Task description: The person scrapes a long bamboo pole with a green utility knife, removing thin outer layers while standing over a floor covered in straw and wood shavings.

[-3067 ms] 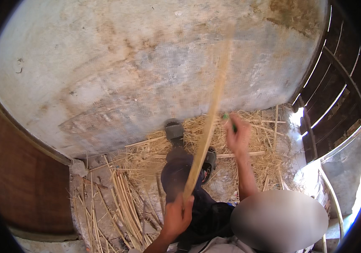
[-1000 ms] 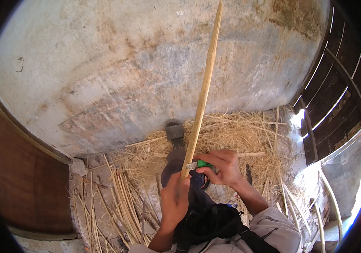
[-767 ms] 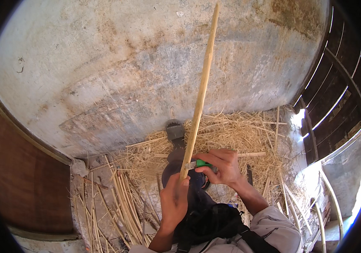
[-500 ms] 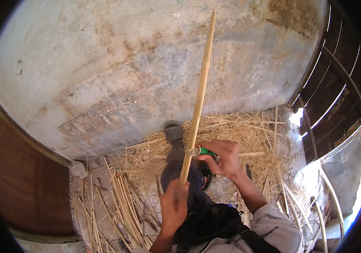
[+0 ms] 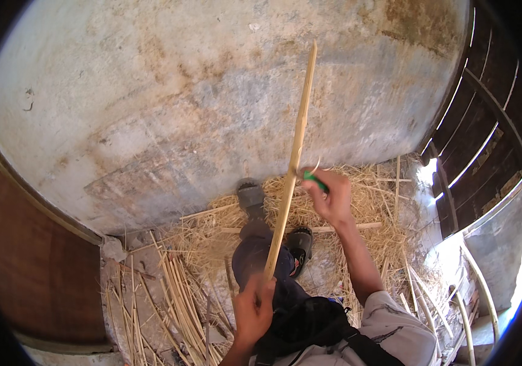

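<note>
A long, pale wooden stick [image 5: 283, 210] slants up and away from me, its far end tapering to a point. Its near end sits in the closed fingers of my left hand [image 5: 253, 310], close to my lap. Further along, my right hand [image 5: 332, 194] grips a green-handled knife [image 5: 315, 180]. The blade meets the stick's right side and is mostly hidden by motion blur and the wood. A thin curled shaving [image 5: 314, 165] rises beside the blade.
Shavings [image 5: 358, 195] cover the floor around my shoes [image 5: 300, 244]. A bundle of thin sticks [image 5: 181, 299] lies at the lower left. Ahead stands a stained wall [image 5: 200, 110], with dark slatted boards [image 5: 486, 122] on the right and a brown panel [image 5: 35, 256] on the left.
My right hand has pushed the knife away from me along the stick, and a shaving curls up. The stick's tip has dropped nearer and slightly right. My left hand keeps its hold.
</note>
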Action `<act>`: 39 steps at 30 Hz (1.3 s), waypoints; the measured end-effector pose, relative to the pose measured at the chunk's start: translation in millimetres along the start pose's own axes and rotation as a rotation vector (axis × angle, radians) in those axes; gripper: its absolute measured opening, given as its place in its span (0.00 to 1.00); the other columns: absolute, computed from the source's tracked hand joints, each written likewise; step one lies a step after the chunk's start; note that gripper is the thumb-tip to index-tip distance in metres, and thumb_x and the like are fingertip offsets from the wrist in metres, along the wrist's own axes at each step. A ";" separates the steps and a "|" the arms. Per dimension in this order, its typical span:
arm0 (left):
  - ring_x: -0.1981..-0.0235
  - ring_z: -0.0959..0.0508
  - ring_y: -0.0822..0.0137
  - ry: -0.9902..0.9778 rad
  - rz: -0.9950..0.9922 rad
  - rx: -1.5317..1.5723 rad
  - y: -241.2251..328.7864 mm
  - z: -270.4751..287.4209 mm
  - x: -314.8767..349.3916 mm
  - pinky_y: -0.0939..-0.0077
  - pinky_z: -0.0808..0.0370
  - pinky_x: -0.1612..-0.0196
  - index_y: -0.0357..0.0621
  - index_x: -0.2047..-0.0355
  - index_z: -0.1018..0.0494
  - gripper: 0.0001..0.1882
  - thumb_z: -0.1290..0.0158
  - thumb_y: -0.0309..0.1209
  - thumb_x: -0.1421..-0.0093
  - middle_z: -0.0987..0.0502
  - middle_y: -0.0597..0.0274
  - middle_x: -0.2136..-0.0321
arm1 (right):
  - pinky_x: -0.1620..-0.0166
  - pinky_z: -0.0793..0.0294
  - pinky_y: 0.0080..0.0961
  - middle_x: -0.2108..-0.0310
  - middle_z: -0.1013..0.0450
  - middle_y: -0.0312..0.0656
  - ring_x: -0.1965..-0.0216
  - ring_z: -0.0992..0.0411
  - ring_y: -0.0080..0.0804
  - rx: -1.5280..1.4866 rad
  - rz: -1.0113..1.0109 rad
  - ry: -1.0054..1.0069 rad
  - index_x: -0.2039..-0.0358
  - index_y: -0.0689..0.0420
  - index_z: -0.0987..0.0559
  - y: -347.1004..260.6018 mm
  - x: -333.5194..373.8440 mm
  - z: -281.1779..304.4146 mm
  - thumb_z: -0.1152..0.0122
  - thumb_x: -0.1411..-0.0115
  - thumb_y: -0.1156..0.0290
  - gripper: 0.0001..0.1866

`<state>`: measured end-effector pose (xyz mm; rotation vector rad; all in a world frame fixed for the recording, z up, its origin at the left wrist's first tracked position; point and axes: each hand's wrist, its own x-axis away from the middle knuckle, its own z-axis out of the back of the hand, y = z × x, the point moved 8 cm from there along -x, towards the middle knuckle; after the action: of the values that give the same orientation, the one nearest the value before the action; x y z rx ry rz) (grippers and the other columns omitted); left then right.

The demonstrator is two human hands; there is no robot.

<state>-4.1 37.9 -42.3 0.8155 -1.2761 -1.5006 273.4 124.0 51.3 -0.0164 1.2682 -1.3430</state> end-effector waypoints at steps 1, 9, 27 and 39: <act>0.75 0.35 0.84 -0.016 0.003 -0.009 -6.2 -1.9 3.2 0.83 0.41 0.72 0.36 0.51 0.23 0.12 0.48 0.33 0.24 0.31 0.75 0.77 | 0.71 0.26 0.28 0.73 0.19 0.43 0.78 0.24 0.34 0.037 -0.068 0.010 0.58 0.57 0.12 22.3 -11.1 4.2 0.28 0.35 0.59 0.14; 0.75 0.34 0.84 -0.003 0.023 0.020 -11.5 -0.7 6.9 0.82 0.40 0.72 0.37 0.51 0.23 0.12 0.48 0.34 0.23 0.30 0.74 0.77 | 0.72 0.30 0.34 0.80 0.26 0.45 0.81 0.30 0.37 0.136 0.021 0.084 0.59 0.59 0.13 38.2 -37.6 -4.0 0.31 0.33 0.57 0.16; 0.84 0.44 0.83 -0.280 0.298 0.470 -53.9 10.8 -11.5 0.84 0.49 0.80 0.33 0.49 0.25 0.18 0.55 0.38 0.20 0.41 0.76 0.80 | 0.67 0.36 0.24 0.74 0.26 0.34 0.74 0.34 0.23 -0.163 -0.531 0.007 0.55 0.59 0.14 167.3 -6.0 29.9 0.41 0.28 0.47 0.25; 0.85 0.45 0.83 -0.610 0.316 0.740 -38.7 -34.1 -28.6 0.84 0.49 0.84 0.30 0.44 0.27 0.26 0.62 0.43 0.20 0.43 0.76 0.80 | 0.78 0.54 0.19 0.81 0.43 0.22 0.83 0.50 0.12 -0.889 -0.504 -0.268 0.43 0.62 0.21 30.4 27.9 -37.3 0.38 0.26 0.58 0.22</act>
<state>26.6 53.4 -90.2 0.5597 -2.3723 -1.0329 261.8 137.6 -1.4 -1.1571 1.5844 -1.0211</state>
